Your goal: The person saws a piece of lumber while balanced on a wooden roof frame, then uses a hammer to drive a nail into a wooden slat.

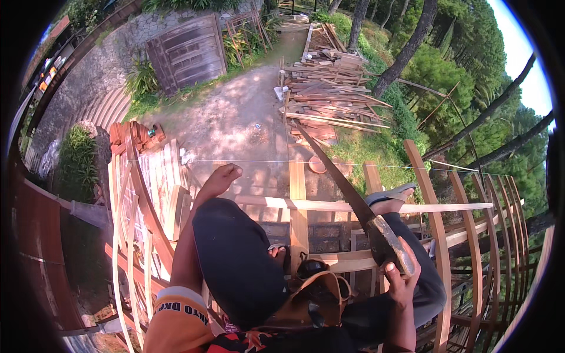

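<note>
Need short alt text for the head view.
The person's right hand grips a handsaw, tip pointing away, over open timber framing. The left hand is curled beyond the bent left knee, near a taut string; a lumber pile lies beyond.

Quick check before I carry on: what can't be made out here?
All in the head view:
- Part of the right hand: hidden by the saw handle.
- Inside of the left hand: hidden by its own curled grip.
- Most of the left foot: behind the bent left leg.
- Outermost right-hand beam: cut off by the dark rim.
</note>
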`<state>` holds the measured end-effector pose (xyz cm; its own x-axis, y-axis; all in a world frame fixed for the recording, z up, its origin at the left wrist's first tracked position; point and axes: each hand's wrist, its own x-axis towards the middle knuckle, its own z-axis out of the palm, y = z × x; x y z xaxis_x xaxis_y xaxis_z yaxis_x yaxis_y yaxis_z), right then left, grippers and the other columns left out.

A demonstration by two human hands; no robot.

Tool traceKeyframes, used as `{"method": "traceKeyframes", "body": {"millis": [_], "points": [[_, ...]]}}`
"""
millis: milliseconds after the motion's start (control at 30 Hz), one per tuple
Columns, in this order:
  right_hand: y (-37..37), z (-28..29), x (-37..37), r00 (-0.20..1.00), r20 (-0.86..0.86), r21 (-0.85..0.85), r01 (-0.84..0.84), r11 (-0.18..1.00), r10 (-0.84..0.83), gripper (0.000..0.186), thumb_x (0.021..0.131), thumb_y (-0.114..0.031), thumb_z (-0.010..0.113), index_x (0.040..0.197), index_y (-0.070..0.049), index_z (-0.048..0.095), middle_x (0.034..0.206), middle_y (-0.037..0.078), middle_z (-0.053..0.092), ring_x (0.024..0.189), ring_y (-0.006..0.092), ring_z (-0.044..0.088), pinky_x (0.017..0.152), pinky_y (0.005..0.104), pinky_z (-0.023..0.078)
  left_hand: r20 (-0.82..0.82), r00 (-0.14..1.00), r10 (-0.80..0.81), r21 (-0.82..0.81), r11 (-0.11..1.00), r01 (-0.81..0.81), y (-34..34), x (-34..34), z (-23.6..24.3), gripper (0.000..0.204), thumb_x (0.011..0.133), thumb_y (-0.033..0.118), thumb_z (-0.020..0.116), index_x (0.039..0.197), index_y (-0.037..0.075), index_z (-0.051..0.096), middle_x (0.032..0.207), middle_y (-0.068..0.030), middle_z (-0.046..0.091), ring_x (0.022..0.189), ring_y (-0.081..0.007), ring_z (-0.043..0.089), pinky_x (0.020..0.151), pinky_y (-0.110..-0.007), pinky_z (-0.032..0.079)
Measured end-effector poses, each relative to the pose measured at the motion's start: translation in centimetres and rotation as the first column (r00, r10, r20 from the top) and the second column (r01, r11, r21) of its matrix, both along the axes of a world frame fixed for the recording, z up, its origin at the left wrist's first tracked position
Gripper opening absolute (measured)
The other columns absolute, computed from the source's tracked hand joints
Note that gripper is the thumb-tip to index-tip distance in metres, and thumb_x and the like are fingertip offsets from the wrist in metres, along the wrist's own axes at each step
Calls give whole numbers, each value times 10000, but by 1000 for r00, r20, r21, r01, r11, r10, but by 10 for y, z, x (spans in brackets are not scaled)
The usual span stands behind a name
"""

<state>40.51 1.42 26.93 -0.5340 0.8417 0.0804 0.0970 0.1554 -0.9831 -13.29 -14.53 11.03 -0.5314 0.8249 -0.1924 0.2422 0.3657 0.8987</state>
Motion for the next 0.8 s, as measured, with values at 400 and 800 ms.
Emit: {"method": "traceKeyframes", "body": {"millis": [400, 800], "points": [[48, -121, -119, 817, 313, -302, -398, 866, 485, 520, 930, -129, 721, 1392, 38, 552, 1183, 117, 701, 1024, 134, 628, 917, 294, 504, -677, 714, -177, -282, 959, -30, 3, 73, -164, 365, 989, 377, 531, 861, 72, 686, 832, -136, 684, 878, -333, 658, 892, -535, 462], [32, -147, -160, 795, 306, -351, -417, 839, 523, 531, 954, -183, 711, 1401, 41, 531, 1173, 126, 708, 1043, 119, 604, 932, 294, 486, -703, 697, -141, -194, 981, 3, 17, 47, -174, 408, 968, 389, 511, 764, 83, 689, 730, -129, 680, 750, -336, 674, 754, -479, 521]]}}
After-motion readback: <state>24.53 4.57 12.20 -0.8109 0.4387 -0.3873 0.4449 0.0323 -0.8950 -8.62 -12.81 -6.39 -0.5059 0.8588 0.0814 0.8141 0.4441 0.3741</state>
